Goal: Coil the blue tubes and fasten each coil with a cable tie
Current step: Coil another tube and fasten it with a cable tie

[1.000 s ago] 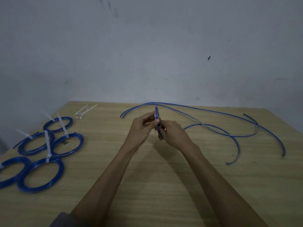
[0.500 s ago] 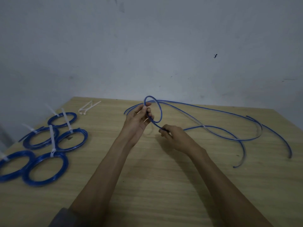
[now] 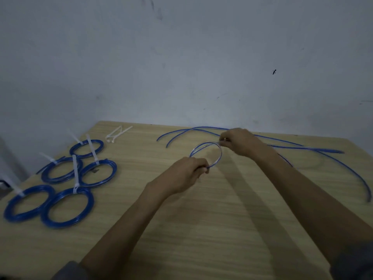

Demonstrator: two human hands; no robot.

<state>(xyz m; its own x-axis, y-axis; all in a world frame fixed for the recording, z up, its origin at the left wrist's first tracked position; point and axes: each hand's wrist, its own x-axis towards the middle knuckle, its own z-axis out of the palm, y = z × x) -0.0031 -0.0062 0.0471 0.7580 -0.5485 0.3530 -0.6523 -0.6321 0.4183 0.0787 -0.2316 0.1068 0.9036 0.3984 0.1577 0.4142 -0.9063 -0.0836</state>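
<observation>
Since half a second ago our right hand (image 3: 240,141) has swung out beyond the left hand (image 3: 188,174), widening the loop (image 3: 217,156) of blue tube (image 3: 302,146). Both hands pinch that loop, left at its near side, right at its far side, above the table (image 3: 201,229). Tied coils (image 3: 68,207) lie left of our left hand.

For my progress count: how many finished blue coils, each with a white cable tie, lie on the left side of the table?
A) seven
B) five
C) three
B: five tied blue coils lie on the wooden table, while both hands wind another tube.
</observation>
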